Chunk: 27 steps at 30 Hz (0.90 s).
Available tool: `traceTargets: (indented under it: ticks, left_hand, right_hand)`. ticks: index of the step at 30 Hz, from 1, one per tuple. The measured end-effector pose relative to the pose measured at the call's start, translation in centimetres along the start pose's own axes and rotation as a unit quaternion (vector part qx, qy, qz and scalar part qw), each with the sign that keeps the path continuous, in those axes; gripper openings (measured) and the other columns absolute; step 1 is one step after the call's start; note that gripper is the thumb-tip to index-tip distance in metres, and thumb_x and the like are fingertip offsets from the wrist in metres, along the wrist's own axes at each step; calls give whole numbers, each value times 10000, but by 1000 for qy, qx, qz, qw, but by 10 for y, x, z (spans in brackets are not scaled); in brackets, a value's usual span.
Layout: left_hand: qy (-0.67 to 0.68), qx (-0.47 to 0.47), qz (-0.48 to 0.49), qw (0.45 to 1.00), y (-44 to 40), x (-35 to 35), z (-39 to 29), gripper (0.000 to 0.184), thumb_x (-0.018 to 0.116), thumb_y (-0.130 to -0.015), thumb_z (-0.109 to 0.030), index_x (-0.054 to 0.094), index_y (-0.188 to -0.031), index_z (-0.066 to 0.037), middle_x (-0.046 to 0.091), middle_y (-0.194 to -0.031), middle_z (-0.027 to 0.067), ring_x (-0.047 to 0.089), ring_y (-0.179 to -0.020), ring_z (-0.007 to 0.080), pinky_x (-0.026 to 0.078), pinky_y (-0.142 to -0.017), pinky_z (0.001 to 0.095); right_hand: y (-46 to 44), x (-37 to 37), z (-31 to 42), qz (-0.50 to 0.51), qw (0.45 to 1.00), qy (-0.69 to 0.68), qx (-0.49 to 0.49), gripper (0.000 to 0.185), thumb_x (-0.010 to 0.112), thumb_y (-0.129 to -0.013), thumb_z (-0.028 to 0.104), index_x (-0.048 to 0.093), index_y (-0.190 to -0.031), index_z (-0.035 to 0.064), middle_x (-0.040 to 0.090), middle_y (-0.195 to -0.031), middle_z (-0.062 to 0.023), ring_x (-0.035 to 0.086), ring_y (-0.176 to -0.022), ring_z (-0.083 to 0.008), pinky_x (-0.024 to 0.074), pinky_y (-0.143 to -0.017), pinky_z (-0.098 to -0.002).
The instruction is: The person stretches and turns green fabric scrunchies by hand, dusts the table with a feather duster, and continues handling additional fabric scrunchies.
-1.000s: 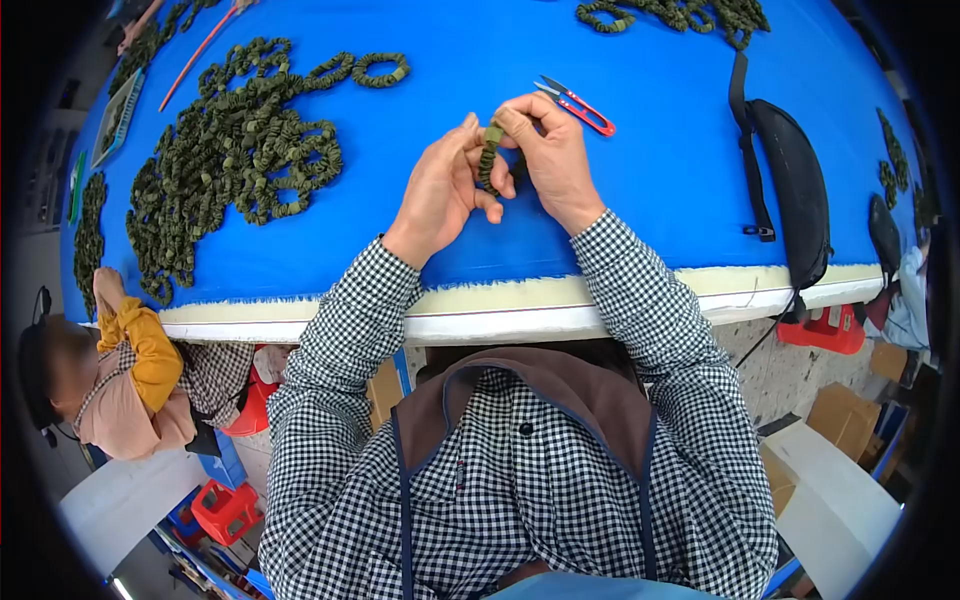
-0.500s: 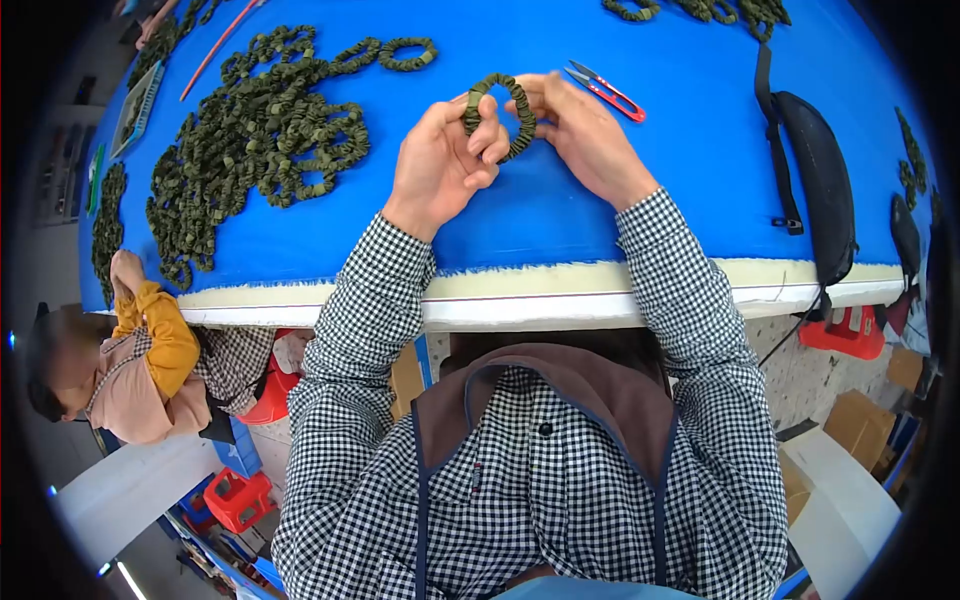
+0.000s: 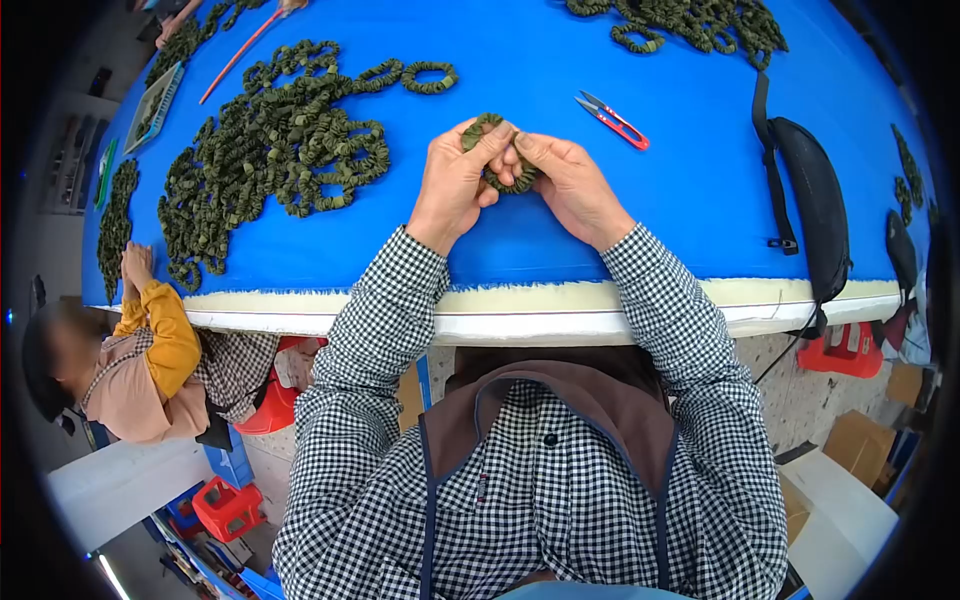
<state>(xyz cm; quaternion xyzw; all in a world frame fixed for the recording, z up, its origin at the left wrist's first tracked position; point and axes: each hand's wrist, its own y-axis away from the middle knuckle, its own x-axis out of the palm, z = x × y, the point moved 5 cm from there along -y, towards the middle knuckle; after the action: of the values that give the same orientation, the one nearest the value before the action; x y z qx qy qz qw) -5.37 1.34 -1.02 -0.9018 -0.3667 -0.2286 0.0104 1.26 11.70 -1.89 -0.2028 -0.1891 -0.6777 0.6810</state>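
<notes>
Between my two hands is a dark green scrunchie point(image 3: 513, 181), its ring partly covered by my fingers. My left hand point(image 3: 457, 180) is closed, gripping the ring's left side with thumb and fingers. On the other side my right hand point(image 3: 575, 182) pinches the scrunchie near its top, thumb close to the left thumb. To the left lies a large pile of green scrunchies point(image 3: 270, 150), with a single scrunchie point(image 3: 429, 77) at its upper right end. Thread snips with red handles point(image 3: 614, 121) rest on the blue table to the right of my hands.
The blue table point(image 3: 600, 235) has a pale front edge. A black pouch with a strap point(image 3: 812, 200) lies on the right. More scrunchies point(image 3: 700, 25) are heaped at the back. A tray point(image 3: 155, 107) and a red stick point(image 3: 240, 55) are at left, near a seated person in yellow sleeves point(image 3: 168, 335).
Both hands have come closer together and lower, toward me. The scrunchie, earlier an open ring between them, is now mostly covered by fingers. The view has shifted slightly.
</notes>
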Motion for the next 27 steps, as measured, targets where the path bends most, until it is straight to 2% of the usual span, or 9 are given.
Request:
traceTargets:
  ticks: [5,10,14,20,24,27]
  left_hand:
    - [63,43,-63,995,0,-4,-12,198,638,-904,-184,607,-1001,-14,600,-745,63,569,-595,84,335,-326,147]
    - [17,-26,-106,994,4,19,-11,160,678,-876,-178,612,-875,-32,593,-667,56,540,-495,84,374,-340,164]
    - [-23,-29,20,999,2,8,-1,150,685,-870,-166,610,-866,-36,593,-649,64,525,-465,85,393,-345,176]
    - [-24,-76,90,993,2,19,12,144,616,-915,-146,580,-947,-11,598,-666,80,521,-438,97,353,-312,171]
    - [87,-56,-9,995,5,23,11,191,577,-947,-186,553,-992,-2,592,-647,71,507,-412,92,324,-288,170]
    - [87,-35,-25,995,5,22,5,222,580,-947,-215,543,-1017,-7,580,-626,61,515,-408,94,324,-287,167]
  right_hand:
    - [3,3,1,-83,996,-18,37,217,570,-953,234,666,-1004,46,634,-910,-19,526,-805,-69,423,-729,-188]
    - [4,-12,1,-101,993,-65,1,197,585,-942,207,666,-1026,48,634,-942,-21,517,-810,-68,418,-738,-197]
    - [4,-14,3,-105,993,-45,-19,179,594,-934,188,659,-1037,56,631,-977,-26,516,-808,-70,415,-731,-194]
    - [6,-27,11,-195,968,-146,-55,153,611,-921,164,660,-1013,52,632,-985,-35,514,-808,-68,410,-709,-183]
    - [1,-22,18,-161,978,-125,-51,142,627,-909,153,654,-990,39,625,-958,-40,508,-787,-67,414,-707,-183]
    - [1,-13,19,-139,987,-69,-33,130,628,-908,152,649,-968,38,619,-939,-38,505,-774,-65,424,-710,-191]
